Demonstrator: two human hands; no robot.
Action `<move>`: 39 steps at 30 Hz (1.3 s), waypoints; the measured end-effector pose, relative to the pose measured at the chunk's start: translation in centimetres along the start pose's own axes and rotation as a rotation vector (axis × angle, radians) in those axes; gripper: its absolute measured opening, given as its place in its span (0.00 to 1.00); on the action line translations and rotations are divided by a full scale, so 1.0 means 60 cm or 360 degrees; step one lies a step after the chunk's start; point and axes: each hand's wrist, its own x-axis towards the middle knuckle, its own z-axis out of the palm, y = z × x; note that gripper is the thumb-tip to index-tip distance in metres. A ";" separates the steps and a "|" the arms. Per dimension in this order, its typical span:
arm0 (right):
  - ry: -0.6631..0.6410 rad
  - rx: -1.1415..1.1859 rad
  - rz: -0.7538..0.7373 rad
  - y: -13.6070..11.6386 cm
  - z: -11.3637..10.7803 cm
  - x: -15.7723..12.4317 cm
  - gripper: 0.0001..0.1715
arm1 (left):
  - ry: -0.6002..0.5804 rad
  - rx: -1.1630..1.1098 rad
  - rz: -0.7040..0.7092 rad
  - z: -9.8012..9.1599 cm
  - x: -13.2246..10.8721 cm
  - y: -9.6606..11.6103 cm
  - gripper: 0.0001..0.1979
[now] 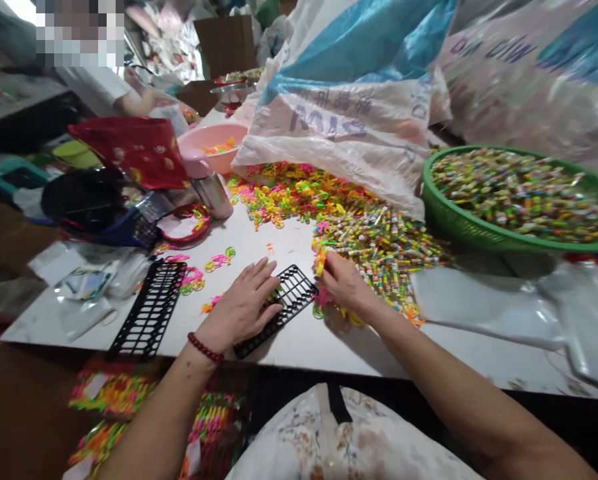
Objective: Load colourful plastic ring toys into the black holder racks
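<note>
My left hand [243, 303], a dark red beaded bracelet [205, 347] at its wrist, lies with fingers stretched over a black slotted plastic rack [295, 291]. It covers the rack's left part, and a bit of green shows beside the fingers. My right hand [347, 285] pinches a small yellow-orange plastic piece [321, 260] just past the rack's right end. Pink and green pieces [321, 303] lie below that hand. Close by on its right spreads a heap of small wrapped candy-like tubes [386, 243].
Bright plastic pieces [299, 193] spill from a large woven sack [339, 127]. At right stands a green basket [431, 193] full of wrapped tubes, with clear bags [483, 303] before it. Another black rack [149, 310] lies left. A person [91, 87] is at the back left.
</note>
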 end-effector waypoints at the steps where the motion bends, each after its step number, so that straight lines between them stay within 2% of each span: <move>1: -0.0086 0.0164 0.0016 -0.012 0.025 0.011 0.03 | 0.0004 -0.0023 0.0001 -0.001 0.000 0.000 0.20; 3: -0.0225 0.0397 0.0012 -0.027 0.072 0.033 0.02 | 0.0035 -0.0066 0.0009 -0.003 -0.001 0.001 0.23; 5: -0.0331 0.0478 -0.0037 -0.032 0.107 0.051 0.03 | 0.0081 -0.0117 0.0014 -0.005 -0.002 0.003 0.25; 8: -0.0450 0.0353 -0.0172 -0.029 0.128 0.068 0.05 | 0.0117 -0.0183 0.0009 -0.006 -0.001 0.005 0.25; 13: -0.0557 -0.0006 -0.0349 -0.027 0.124 0.074 0.09 | 0.0080 -0.0183 0.0028 -0.005 0.000 0.002 0.27; 17: -0.0651 -0.0135 -0.0468 -0.029 0.123 0.076 0.15 | 0.0129 -0.0207 0.0039 -0.003 0.001 -0.001 0.32; 20: -0.0675 -0.0159 -0.0450 -0.029 0.122 0.080 0.17 | 0.0140 -0.0181 0.0022 0.001 0.003 -0.002 0.34; 25: -0.0692 -0.0198 -0.0374 -0.031 0.109 0.083 0.15 | 0.0181 0.0073 0.0067 0.024 0.007 -0.006 0.37; 30: -0.0785 -0.0387 -0.0511 -0.035 0.105 0.077 0.18 | 0.0310 0.0189 0.0091 0.035 0.012 -0.011 0.40; 36: -0.0701 -0.0389 -0.0535 -0.031 0.123 0.069 0.16 | 0.0239 0.0267 0.0138 0.035 0.014 -0.008 0.38; 39: -0.0592 -0.0218 -0.0507 -0.022 0.094 0.060 0.12 | 0.0206 0.0276 0.0126 0.034 0.012 -0.006 0.37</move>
